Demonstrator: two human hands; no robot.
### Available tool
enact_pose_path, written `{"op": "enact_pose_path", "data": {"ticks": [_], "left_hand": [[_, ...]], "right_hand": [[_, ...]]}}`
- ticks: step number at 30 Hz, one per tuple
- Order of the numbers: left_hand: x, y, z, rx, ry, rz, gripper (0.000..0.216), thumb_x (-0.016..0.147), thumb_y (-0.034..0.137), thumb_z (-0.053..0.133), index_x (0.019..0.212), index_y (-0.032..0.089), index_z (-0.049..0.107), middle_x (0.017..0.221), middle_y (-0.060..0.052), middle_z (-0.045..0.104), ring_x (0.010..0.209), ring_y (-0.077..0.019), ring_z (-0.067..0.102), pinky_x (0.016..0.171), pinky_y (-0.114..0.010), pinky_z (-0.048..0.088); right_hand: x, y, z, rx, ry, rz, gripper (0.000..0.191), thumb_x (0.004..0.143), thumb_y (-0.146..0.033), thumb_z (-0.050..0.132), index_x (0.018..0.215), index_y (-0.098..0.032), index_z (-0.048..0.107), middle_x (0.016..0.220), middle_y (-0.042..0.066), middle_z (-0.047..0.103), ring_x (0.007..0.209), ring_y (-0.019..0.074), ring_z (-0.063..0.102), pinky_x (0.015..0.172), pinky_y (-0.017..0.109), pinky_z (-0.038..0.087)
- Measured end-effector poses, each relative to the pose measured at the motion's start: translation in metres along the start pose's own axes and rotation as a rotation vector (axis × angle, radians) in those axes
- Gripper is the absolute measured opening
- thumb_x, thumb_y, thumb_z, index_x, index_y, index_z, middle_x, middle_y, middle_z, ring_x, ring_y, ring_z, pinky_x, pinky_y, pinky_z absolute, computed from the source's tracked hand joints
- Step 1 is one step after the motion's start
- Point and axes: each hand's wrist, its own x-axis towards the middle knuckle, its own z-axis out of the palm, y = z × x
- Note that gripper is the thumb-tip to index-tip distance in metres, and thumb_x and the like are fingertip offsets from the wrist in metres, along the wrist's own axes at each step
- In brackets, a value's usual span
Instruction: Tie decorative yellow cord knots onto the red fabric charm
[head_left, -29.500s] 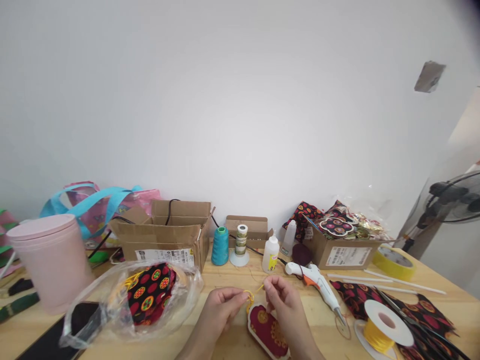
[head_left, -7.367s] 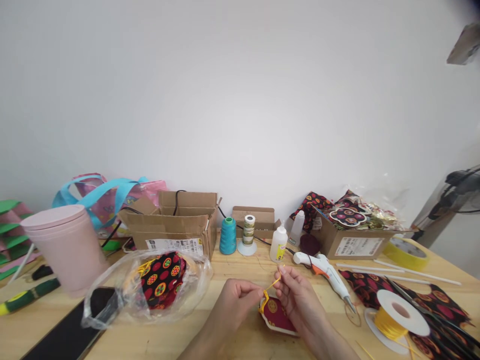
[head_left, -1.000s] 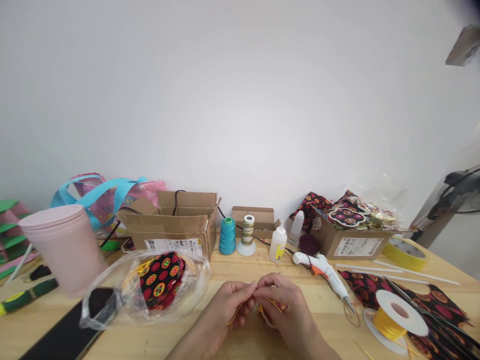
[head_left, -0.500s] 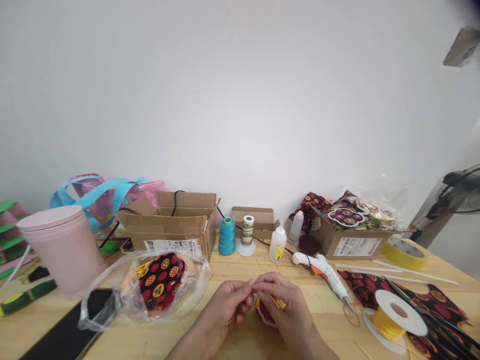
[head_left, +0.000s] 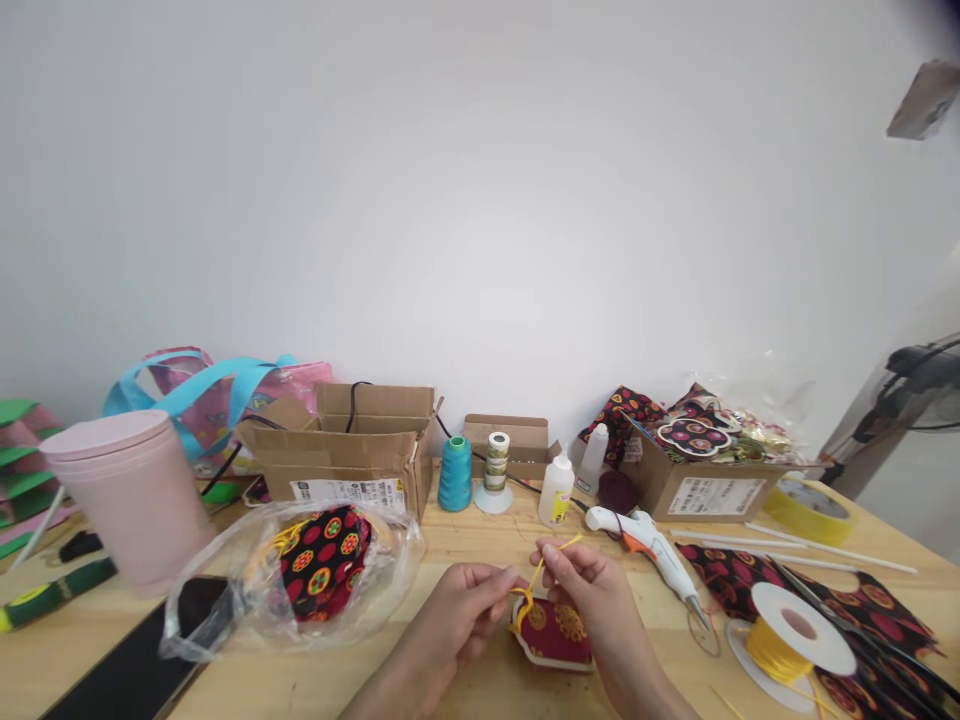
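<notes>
1. While I watch the head view, my left hand (head_left: 461, 600) and right hand (head_left: 592, 590) meet low at the centre of the wooden table (head_left: 480, 540), over a small red pouch (head_left: 555, 632).
2. That pouch is dark red cloth with gold round motifs and a pale edge along its near side; it lies flat on the table, partly under my right hand.
3. Its long axis runs roughly left to right, with the corded end pointing left, toward my left hand.
4. A yellow cord (head_left: 534, 578) rises from that end, slanting up and to the right.
5. My left fingers are pinched closed on the cord's lower part, at the pouch's corner.
6. My right thumb and forefinger are nipped on the cord higher up; a short end sticks out past them.
7. Just beyond my right hand lies a white glue gun (head_left: 645, 545); a yellow cord spool (head_left: 795, 630) sits further right, and a clear plastic bag (head_left: 300, 580) of patterned cloth sits to the left.
</notes>
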Motion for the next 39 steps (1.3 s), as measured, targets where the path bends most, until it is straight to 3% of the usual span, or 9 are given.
{"op": "enact_pose_path", "data": {"ticks": [7,15,19,23,31,34,39], "left_hand": [[0.0036,-0.0019,0.0002,0.156,-0.015,0.025,0.025,0.062,0.038,0.058,0.069,0.014,0.062,0.035,0.011,0.027,0.033,-0.0036,0.013,0.035,-0.022,0.005],[0.0034,0.002,0.0055,0.168,0.108,0.017,0.024,0.055,0.037,0.063,0.059,0.014,0.063,0.032,0.011,0.032,0.033,-0.0039,0.018,0.038,-0.021,0.013],[0.0059,-0.0012,0.0042,0.181,0.127,0.094,0.019,0.056,0.034,0.063,0.057,0.015,0.062,0.039,0.007,0.046,0.04,-0.0064,0.036,0.045,-0.02,0.027],[0.0095,-0.0071,0.0005,0.246,0.115,0.211,0.021,0.059,0.033,0.061,0.061,0.012,0.062,0.056,-0.001,0.06,0.055,-0.0123,0.05,0.054,-0.022,0.035],[0.0076,-0.0045,-0.0012,0.41,0.222,0.298,0.022,0.063,0.032,0.055,0.056,0.012,0.062,0.052,-0.001,0.057,0.054,-0.0133,0.047,0.052,-0.023,0.035],[0.0069,-0.004,-0.0002,0.395,0.217,0.295,0.022,0.063,0.031,0.055,0.055,0.011,0.062,0.052,0.0,0.056,0.054,-0.0128,0.046,0.052,-0.023,0.034],[0.0069,-0.0023,0.0008,0.324,0.182,0.277,0.02,0.062,0.029,0.056,0.056,0.011,0.062,0.049,0.002,0.051,0.05,-0.0098,0.04,0.05,-0.021,0.03]], "right_hand": [[0.0,-0.001,0.0014,0.007,-0.029,0.01,0.027,0.059,-0.039,0.062,0.057,-0.012,0.062,0.043,-0.003,0.046,0.04,0.0057,0.038,0.04,0.016,0.032],[0.001,-0.0001,0.0008,-0.034,0.02,-0.013,0.027,0.057,-0.04,0.063,0.059,-0.013,0.062,0.045,-0.003,0.046,0.039,0.0065,0.039,0.039,0.018,0.032],[0.0002,0.0,0.0004,-0.03,0.096,0.009,0.026,0.054,-0.038,0.066,0.064,-0.013,0.064,0.047,-0.004,0.049,0.036,0.0052,0.036,0.037,0.018,0.029],[-0.0023,-0.001,0.0009,-0.048,0.061,-0.004,0.023,0.056,-0.035,0.065,0.064,-0.014,0.065,0.048,-0.003,0.051,0.039,0.0056,0.038,0.039,0.018,0.031],[-0.0022,0.0036,-0.0005,-0.098,0.022,-0.067,0.022,0.057,-0.036,0.065,0.064,-0.015,0.066,0.055,-0.001,0.058,0.043,0.0077,0.044,0.043,0.019,0.036],[-0.0031,0.0018,0.0001,-0.068,-0.029,-0.061,0.024,0.061,-0.037,0.062,0.066,-0.014,0.066,0.059,0.001,0.06,0.043,0.0071,0.045,0.043,0.018,0.037],[-0.005,-0.0003,0.0019,-0.072,-0.11,-0.068,0.026,0.066,-0.038,0.058,0.073,-0.015,0.066,0.068,0.005,0.064,0.06,0.0134,0.055,0.051,0.02,0.044]]}}
